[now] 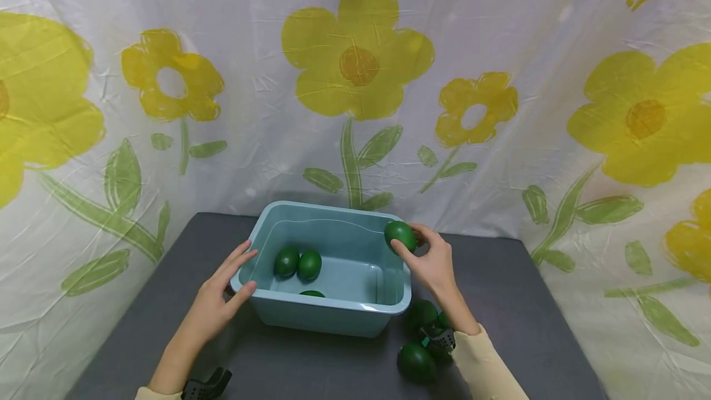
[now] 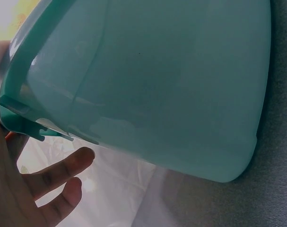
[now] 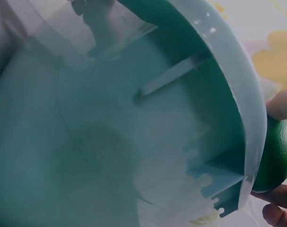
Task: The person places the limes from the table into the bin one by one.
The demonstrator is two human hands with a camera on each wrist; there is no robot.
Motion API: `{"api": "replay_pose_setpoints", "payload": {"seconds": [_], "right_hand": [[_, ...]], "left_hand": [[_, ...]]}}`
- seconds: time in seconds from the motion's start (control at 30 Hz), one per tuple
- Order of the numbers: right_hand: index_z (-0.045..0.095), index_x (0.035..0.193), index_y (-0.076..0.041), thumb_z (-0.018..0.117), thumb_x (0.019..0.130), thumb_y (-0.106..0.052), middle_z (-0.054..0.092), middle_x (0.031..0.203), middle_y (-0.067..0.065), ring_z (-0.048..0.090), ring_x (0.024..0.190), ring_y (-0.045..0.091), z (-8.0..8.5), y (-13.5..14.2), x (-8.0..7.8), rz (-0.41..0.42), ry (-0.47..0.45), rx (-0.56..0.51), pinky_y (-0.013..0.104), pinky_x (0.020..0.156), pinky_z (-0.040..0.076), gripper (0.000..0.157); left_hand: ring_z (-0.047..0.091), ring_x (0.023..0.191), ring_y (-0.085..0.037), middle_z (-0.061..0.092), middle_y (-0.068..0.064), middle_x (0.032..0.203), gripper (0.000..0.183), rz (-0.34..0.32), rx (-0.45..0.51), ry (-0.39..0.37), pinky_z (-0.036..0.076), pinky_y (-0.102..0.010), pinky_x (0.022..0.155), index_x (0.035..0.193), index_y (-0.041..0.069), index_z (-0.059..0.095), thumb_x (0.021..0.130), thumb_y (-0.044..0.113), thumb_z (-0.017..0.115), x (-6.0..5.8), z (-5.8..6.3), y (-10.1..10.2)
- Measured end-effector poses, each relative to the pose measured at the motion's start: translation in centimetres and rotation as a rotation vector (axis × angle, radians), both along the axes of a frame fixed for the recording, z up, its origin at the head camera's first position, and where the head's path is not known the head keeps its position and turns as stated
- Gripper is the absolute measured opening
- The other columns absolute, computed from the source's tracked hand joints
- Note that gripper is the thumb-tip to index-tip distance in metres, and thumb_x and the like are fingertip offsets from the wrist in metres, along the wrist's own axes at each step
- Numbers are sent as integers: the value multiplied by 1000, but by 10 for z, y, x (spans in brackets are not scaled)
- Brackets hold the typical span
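Note:
Thumb and fingers of my right hand (image 1: 433, 261) pinch a glossy dark green avocado (image 1: 399, 236) at the right rim of a blue-green plastic bin (image 1: 328, 316). The right wrist view has this avocado (image 3: 275, 156) just beyond the rim, partly hidden by it. My left hand (image 1: 216, 301) rests at the bin's left end, its fingers spread and reaching over the rim. Two of its fingers (image 2: 63, 172) extend loosely beside the bin in the left wrist view. Inside the bin, two avocados (image 1: 309, 265) lie side by side, and another (image 1: 313, 294) peeks above the front wall.
Several more avocados (image 1: 416, 363) lie on the dark grey table (image 1: 311, 369) at the bin's front right, partly hidden by my right wrist. Behind the table hangs a white curtain (image 1: 250, 141) printed with yellow flowers. Each wrist wears a black strap (image 1: 208, 384).

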State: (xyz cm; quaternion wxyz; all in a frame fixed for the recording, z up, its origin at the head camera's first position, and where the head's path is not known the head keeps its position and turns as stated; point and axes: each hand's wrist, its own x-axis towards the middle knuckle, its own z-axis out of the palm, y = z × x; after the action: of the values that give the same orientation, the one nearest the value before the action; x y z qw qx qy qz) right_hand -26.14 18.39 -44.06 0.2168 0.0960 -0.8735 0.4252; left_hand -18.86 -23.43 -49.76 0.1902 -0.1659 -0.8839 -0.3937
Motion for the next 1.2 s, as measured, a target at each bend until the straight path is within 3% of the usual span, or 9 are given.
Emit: {"api": "replay_pose_setpoints", "payload": {"seconds": [0.53,0.83,1.2], "right_hand": [[74,128,-7,85,89,-37,76,107,12,68,92,27,-1,-9,-7,45,-28,52,42,76,52,51],[75,128,-9,84,89,-38,75,108,10,66,100,29,-3,-13,-10,91,-58,110,47,84,55,49],[74,130,-11,87,86,-41,75,110,10,57,95,26,-1,-16,-10,90,-65,233,46,77,51,55]], "left_hand": [[51,116,0,36,-3,171,59,10,-13,-6,51,-28,71,159,18,51,102,17,69,-1,-1,-1],[51,116,0,36,-4,171,61,10,-13,-1,51,-28,70,159,16,51,101,13,70,0,0,-1],[51,115,-2,35,-3,172,59,16,-20,-17,51,-28,70,159,17,50,103,18,69,0,-1,-1]]}}
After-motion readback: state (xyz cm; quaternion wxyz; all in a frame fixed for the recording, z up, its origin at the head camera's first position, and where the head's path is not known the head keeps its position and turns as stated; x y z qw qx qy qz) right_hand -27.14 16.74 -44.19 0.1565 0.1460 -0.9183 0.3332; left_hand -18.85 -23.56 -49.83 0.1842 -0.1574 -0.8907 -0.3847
